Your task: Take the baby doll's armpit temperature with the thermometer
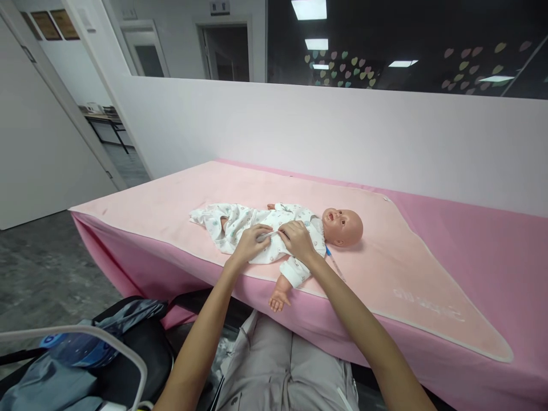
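A baby doll [343,227] lies on its back on the pale pink mat, head to the right, dressed in a white patterned baby outfit [265,256]. Over the belly, my left hand [253,240] is closed, fingers pinching a bit of the white cloth. Close by on the right, my right hand [297,237] is also closed, its fingertips on the same cloth at the front. A thin pale strip of fabric shows between both hands. The doll's near arm [279,294] hangs over the mat's front edge. Beside its shoulder lies a thin stick with a blue end [329,252], perhaps a thermometer.
The pale pink mat [411,268] covers a pink-draped table [492,245] against a white low wall [334,131]. At lower left, a black chair [141,365] holds a water bottle [85,348] and grey-blue cloth [51,382]. A white curved tube [115,342] crosses there.
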Demonstrator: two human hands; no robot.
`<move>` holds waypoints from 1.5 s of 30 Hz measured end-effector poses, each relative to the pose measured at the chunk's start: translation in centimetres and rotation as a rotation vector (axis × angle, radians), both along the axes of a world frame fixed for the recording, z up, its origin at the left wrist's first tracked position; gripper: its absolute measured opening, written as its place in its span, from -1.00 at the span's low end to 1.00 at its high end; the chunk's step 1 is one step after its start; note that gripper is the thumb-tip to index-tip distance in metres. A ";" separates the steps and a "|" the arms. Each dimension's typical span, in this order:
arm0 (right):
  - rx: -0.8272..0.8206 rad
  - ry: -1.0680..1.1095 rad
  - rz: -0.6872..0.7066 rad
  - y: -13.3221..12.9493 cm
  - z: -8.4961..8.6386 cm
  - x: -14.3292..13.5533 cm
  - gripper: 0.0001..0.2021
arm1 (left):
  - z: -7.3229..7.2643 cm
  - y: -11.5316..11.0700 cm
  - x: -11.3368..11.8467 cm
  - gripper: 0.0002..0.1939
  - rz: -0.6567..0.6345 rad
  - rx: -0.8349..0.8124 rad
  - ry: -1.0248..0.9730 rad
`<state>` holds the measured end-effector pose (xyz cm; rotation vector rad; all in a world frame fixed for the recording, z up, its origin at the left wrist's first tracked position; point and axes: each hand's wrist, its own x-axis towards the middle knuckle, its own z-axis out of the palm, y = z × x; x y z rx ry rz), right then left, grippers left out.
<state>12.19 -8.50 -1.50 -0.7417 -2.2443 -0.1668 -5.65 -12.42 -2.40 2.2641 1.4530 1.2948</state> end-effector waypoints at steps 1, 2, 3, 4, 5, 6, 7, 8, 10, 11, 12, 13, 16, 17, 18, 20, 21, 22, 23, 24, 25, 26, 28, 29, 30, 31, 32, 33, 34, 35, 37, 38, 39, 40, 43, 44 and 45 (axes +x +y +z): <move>0.001 0.002 -0.002 0.0 0.0 0.0 -0.84 | 0.0 0.1 0.1 -0.81 0.009 0.006 0.007; 0.001 0.003 -0.003 0.0 -0.1 -0.1 -0.84 | 0.0 0.1 0.2 -0.81 0.013 0.009 0.014; -0.002 0.005 -0.005 0.0 -0.1 -0.1 -0.85 | 0.1 0.1 0.2 -0.80 0.012 0.010 0.018; -0.006 0.007 -0.006 0.0 -0.1 -0.1 -0.85 | 0.2 0.0 0.2 -0.80 0.006 0.007 0.022; -0.011 0.009 -0.007 -0.1 0.0 -0.1 -0.85 | 0.3 -0.1 0.2 -0.79 -0.005 0.000 0.023; -0.018 0.011 -0.007 -0.1 0.0 0.0 -0.85 | 0.4 -0.2 0.1 -0.78 -0.018 -0.013 0.016; -0.025 0.012 -0.007 -0.1 0.1 0.0 -0.84 | 0.5 -0.3 0.0 -0.76 -0.030 -0.028 0.003; -0.031 0.012 -0.007 -0.1 0.1 0.0 -0.84 | 0.6 -0.4 -0.1 -0.75 -0.039 -0.044 -0.016; -0.037 0.013 -0.007 -0.1 0.1 0.0 -0.85 | 0.7 -0.5 -0.2 -0.74 -0.045 -0.069 -0.048; -0.037 0.013 -0.008 -0.1 0.1 0.0 -0.85 | 0.7 -0.5 -0.3 -0.75 -0.043 -0.073 -0.053; -0.036 0.013 -0.008 -0.1 0.1 0.0 -0.85 | 0.7 -0.5 -0.3 -0.75 -0.039 -0.075 -0.050; -0.035 0.012 -0.008 0.0 0.0 0.0 -0.85 | 0.6 -0.4 -0.3 -0.76 -0.034 -0.076 -0.042; -0.033 0.010 -0.009 0.1 -0.2 0.0 -0.84 | 0.5 -0.2 -0.3 -0.76 -0.029 -0.079 -0.027; -0.032 0.010 -0.009 0.2 -0.2 0.0 -0.84 | 0.4 -0.1 -0.3 -0.76 -0.030 -0.078 -0.025; -0.032 0.010 -0.009 0.2 -0.2 0.0 -0.84 | 0.4 -0.1 -0.3 -0.76 -0.031 -0.075 -0.024; -0.033 0.011 -0.004 0.2 -0.3 0.0 -0.84 | 0.4 0.0 -0.2 -0.75 -0.029 -0.071 -0.020; -0.036 0.011 0.000 0.3 -0.3 0.0 -0.84 | 0.4 0.0 -0.2 -0.74 -0.025 -0.070 -0.018; -0.039 0.010 0.004 0.3 -0.3 0.0 -0.83 | 0.4 0.0 -0.2 -0.74 -0.022 -0.071 -0.014; -0.042 0.009 0.006 0.3 -0.3 0.0 -0.83 | 0.4 0.0 -0.2 -0.74 -0.020 -0.074 -0.011; -0.046 0.008 0.007 0.3 -0.3 0.0 -0.83 | 0.4 0.1 -0.2 -0.74 -0.022 -0.077 -0.009; -0.050 0.007 0.009 0.3 -0.3 0.0 -0.83 | 0.3 0.1 -0.3 -0.74 -0.028 -0.080 -0.010; -0.053 0.007 0.010 0.3 -0.3 0.0 -0.83 | 0.3 0.2 -0.4 -0.74 -0.039 -0.083 -0.015; -0.063 0.008 0.014 0.3 -0.3 0.0 -0.83 | 0.3 0.2 -0.6 -0.73 -0.069 -0.098 -0.033; -0.068 0.009 0.015 0.3 -0.3 0.0 -0.83 | 0.3 0.3 -0.7 -0.73 -0.085 -0.107 -0.043; -0.072 0.009 0.016 0.3 -0.3 0.1 -0.83 | 0.4 0.3 -0.8 -0.73 -0.099 -0.118 -0.053; -0.076 0.008 0.015 0.3 -0.3 0.1 -0.83 | 0.4 0.3 -0.9 -0.73 -0.110 -0.129 -0.060; -0.077 0.008 0.012 0.3 -0.3 0.0 -0.83 | 0.5 0.2 -0.9 -0.74 -0.118 -0.141 -0.067; -0.076 0.007 0.010 0.3 -0.3 0.0 -0.83 | 0.5 0.2 -1.0 -0.75 -0.123 -0.151 -0.076; -0.073 0.006 0.007 0.3 -0.3 0.0 -0.83 | 0.6 0.1 -1.0 -0.76 -0.128 -0.162 -0.087; -0.071 0.005 0.006 0.3 -0.3 0.0 -0.83 | 0.7 0.1 -1.0 -0.77 -0.133 -0.172 -0.098; -0.070 0.004 0.005 0.2 -0.2 0.0 -0.82 | 0.9 -0.1 -0.9 -0.78 -0.142 -0.188 -0.125; -0.072 0.005 0.004 0.2 -0.2 0.0 -0.82 | 1.0 -0.2 -0.9 -0.78 -0.146 -0.195 -0.138; -0.072 0.008 0.001 0.2 -0.2 0.0 -0.82 | 1.2 -0.4 -0.8 -0.78 -0.151 -0.203 -0.148; -0.072 0.013 -0.003 0.2 -0.2 0.0 -0.82 | 1.3 -0.5 -0.8 -0.78 -0.157 -0.216 -0.159; -0.069 0.022 -0.017 0.2 -0.2 0.1 -0.83 | 1.6 -0.8 -0.7 -0.75 -0.168 -0.239 -0.223; -0.069 0.023 -0.020 0.2 -0.3 0.1 -0.84 | 1.6 -0.9 -0.6 -0.74 -0.164 -0.233 -0.254; -0.070 0.024 -0.021 0.2 -0.3 0.1 -0.84 | 1.5 -0.9 -0.6 -0.73 -0.155 -0.221 -0.280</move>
